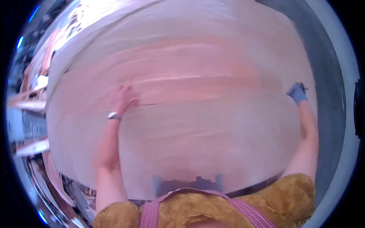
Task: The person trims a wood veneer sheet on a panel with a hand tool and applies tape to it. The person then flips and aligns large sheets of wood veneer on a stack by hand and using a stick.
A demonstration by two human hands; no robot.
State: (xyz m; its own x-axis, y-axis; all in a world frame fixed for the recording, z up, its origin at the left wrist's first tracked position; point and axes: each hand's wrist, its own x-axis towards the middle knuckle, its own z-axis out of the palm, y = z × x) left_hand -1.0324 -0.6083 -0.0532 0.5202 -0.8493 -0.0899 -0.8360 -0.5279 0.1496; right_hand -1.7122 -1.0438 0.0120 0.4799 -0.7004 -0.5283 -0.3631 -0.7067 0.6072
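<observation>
A broad sheet of pale pinkish fabric stretches across the surface in front of me, with long creases running sideways. My left hand is bare, with a silver watch at its wrist. Its bent fingers close on the fabric at the left end of a thin dark crease, though they look blurred. Far to the right, my right hand wears a blue glove with dark fingertips and rests near the sheet's right edge. Whether those fingers grip the fabric is not clear.
A grey strip borders the fabric on the right. To the left are pale and brownish shapes that I cannot make out. Glare covers the upper left. A dark bluish patch shows at the near edge, by my body.
</observation>
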